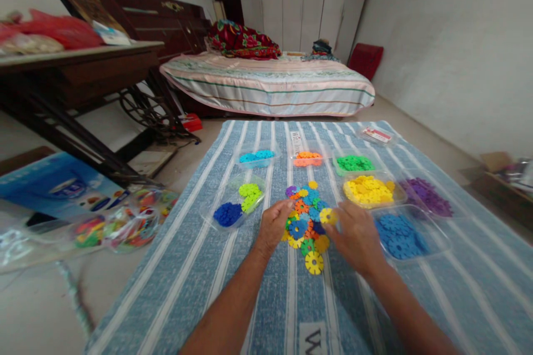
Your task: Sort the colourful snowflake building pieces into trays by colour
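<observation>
- A blue-and-white striped mat (200,266) lies flat on the floor (37,310) and fills the lower middle and right of the frame.
- At the mat's centre lies a loose heap of mixed-colour snowflake pieces (306,222).
- Clear trays stand on the mat around the heap: a tray of light-blue pieces (257,157), a tray of orange pieces (308,158) and a tray of green pieces (354,163) in the row above it.
- Right of the heap: a tray of yellow pieces (368,189), a tray of blue pieces (400,234), and purple pieces (428,197).
- Left of the heap: a tray with dark-blue and lime pieces (235,205).
- On the bare floor at lower left lie clear bags of mixed pieces (120,224).
</observation>
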`<state>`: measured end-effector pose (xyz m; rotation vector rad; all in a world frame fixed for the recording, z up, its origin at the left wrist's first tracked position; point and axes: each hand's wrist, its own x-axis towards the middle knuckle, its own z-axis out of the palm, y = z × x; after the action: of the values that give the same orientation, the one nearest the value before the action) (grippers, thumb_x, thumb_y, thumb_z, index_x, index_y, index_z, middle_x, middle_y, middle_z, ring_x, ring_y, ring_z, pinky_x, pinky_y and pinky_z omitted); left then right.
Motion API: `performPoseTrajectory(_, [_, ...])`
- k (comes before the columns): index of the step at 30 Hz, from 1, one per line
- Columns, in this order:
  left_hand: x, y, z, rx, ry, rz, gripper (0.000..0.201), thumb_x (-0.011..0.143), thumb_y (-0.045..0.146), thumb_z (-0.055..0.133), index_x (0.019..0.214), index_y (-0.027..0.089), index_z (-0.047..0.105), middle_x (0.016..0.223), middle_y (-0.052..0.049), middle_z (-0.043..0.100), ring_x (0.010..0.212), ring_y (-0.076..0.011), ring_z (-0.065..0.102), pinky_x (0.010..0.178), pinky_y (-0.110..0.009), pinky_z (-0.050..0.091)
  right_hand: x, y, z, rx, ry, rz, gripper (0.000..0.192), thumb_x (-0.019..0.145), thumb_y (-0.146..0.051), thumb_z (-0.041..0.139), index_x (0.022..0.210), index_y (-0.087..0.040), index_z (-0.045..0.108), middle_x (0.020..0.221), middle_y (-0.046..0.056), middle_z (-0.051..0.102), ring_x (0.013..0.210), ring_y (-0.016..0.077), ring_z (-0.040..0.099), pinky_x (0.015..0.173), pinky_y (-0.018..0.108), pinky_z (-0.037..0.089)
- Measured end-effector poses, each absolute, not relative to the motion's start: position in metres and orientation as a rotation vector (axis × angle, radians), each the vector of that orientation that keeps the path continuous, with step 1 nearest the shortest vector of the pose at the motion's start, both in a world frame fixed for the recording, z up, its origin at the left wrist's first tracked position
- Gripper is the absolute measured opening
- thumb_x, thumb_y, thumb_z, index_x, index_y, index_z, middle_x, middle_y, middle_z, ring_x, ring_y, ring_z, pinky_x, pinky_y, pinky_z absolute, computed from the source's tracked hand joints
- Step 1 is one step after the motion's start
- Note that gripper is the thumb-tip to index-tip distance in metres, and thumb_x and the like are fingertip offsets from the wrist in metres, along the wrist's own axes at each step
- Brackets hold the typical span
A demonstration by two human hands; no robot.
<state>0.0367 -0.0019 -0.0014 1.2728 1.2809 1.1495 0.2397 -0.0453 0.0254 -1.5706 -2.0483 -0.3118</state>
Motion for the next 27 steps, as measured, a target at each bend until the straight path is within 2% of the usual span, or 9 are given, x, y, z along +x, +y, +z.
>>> performPoseTrajectory(3, [0.038, -0.003, -0.001, 1.292, 1.294, 1.144, 0.042, 0.077, 0.051, 0.054, 0.094, 0.015, 0.069, 0.088, -0.005, 0.070, 0.089, -0.0195, 0.063, 0.082, -0.029, 0.048, 0.264, -0.031, 0.042, -1.714, -1.807, -0.501, 0.038, 0.084, -0.039, 0.053, 0.107, -0.009, 0.059, 0.107, 0.020, 0.060, 0.107, 0.0324, 0.050, 0.088, 0.048, 0.040])
performPoseTrajectory(5, [0.038, -0.003, 0.000, 1.310, 1.296, 1.138, 0.041, 0.078, 0.050, 0.054, 0.093, 0.015, 0.069, 0.086, -0.005, 0.070, 0.088, -0.0193, 0.063, 0.081, -0.029, 0.048, 0.270, -0.030, 0.045, -1.723, -1.766, -0.523, 0.041, 0.084, -0.039, 0.052, 0.110, -0.009, 0.057, 0.107, 0.020, 0.060, 0.105, 0.0321, 0.051, 0.087, 0.048, 0.041])
performPoseTrajectory(9, [0.040, -0.005, 0.003, 1.296, 1.303, 1.150, 0.040, 0.078, 0.048, 0.054, 0.094, 0.016, 0.068, 0.086, -0.005, 0.070, 0.089, -0.0194, 0.063, 0.082, -0.029, 0.047, 0.253, -0.054, 0.029, -1.531, -2.064, -0.355, 0.021, 0.087, -0.031, 0.049, 0.094, -0.016, 0.061, 0.101, 0.012, 0.062, 0.102, 0.0257, 0.053, 0.089, 0.041, 0.042])
performPoseTrajectory(11, [0.040, -0.007, 0.005, 1.290, 1.308, 1.156, 0.039, 0.078, 0.047, 0.054, 0.096, 0.016, 0.068, 0.091, -0.005, 0.070, 0.090, -0.0197, 0.062, 0.084, -0.030, 0.047, 0.238, -0.069, 0.018, -1.508, -2.152, -0.282, 0.016, 0.086, -0.027, 0.050, 0.089, -0.017, 0.062, 0.099, 0.011, 0.062, 0.105, 0.0262, 0.052, 0.088, 0.041, 0.042])
performPoseTrajectory(16, [0.036, -0.017, 0.008, 1.377, 1.359, 1.196, 0.033, 0.079, 0.044, 0.054, 0.093, 0.018, 0.069, 0.106, -0.005, 0.067, 0.100, -0.0206, 0.060, 0.093, -0.033, 0.043, 0.214, -0.084, 0.001, -1.649, -2.135, -0.185, 0.013, 0.082, -0.024, 0.055, 0.090, -0.015, 0.062, 0.103, 0.015, 0.062, 0.113, 0.0314, 0.048, 0.089, 0.047, 0.040])
performPoseTrajectory(19, [0.030, -0.023, 0.007, 1.442, 1.377, 1.198, 0.030, 0.080, 0.042, 0.053, 0.087, 0.019, 0.070, 0.112, -0.006, 0.065, 0.105, -0.0215, 0.057, 0.098, -0.034, 0.039, 0.215, -0.082, -0.002, -1.645, -2.127, -0.096, 0.009, 0.082, -0.021, 0.055, 0.084, -0.017, 0.062, 0.102, 0.013, 0.062, 0.112, 0.0296, 0.049, 0.089, 0.045, 0.041])
performPoseTrajectory(23, [0.025, -0.028, 0.005, 1.439, 1.382, 1.215, 0.027, 0.079, 0.041, 0.054, 0.084, 0.019, 0.069, 0.111, -0.006, 0.066, 0.107, -0.0214, 0.057, 0.099, -0.033, 0.039, 0.223, -0.077, -0.004, -1.589, -2.065, 0.044, 0.005, 0.079, -0.020, 0.057, 0.077, -0.017, 0.061, 0.098, 0.011, 0.062, 0.101, 0.0258, 0.053, 0.088, 0.042, 0.043])
performPoseTrajectory(27, [0.025, -0.029, 0.006, 1.435, 1.394, 1.221, 0.029, 0.081, 0.040, 0.052, 0.090, 0.019, 0.069, 0.107, -0.005, 0.067, 0.105, -0.0203, 0.057, 0.097, -0.031, 0.039, 0.227, -0.076, -0.003, -1.536, -1.990, 0.228, 0.014, 0.078, -0.021, 0.057, 0.064, -0.020, 0.055, 0.084, 0.006, 0.062, 0.082, 0.0194, 0.057, 0.075, 0.034, 0.047])
